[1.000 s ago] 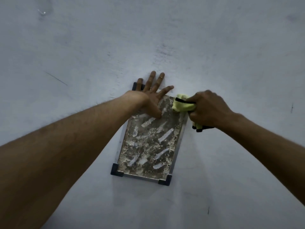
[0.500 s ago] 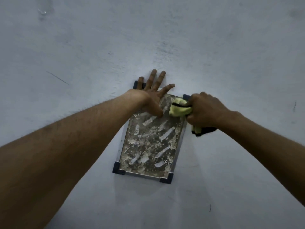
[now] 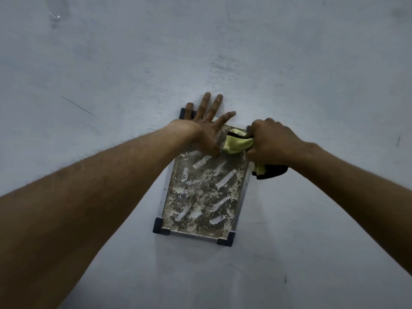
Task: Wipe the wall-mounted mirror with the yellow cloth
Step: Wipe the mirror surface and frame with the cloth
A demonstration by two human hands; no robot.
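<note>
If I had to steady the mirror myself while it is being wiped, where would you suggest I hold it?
Brace the mirror at its top left corner, coming from the left, as the left hand does: palm flat, fingers spread over the frame onto the wall. That leaves the right side free for the right hand and yellow cloth.

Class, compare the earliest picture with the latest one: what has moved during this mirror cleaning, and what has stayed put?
The right hand, gripping the yellow cloth, slid leftward and slightly down, from the mirror's right edge onto its upper glass, close to the left hand's thumb. The left hand stayed spread flat over the top left corner. The lower glass remains grimy and streaked.
</note>
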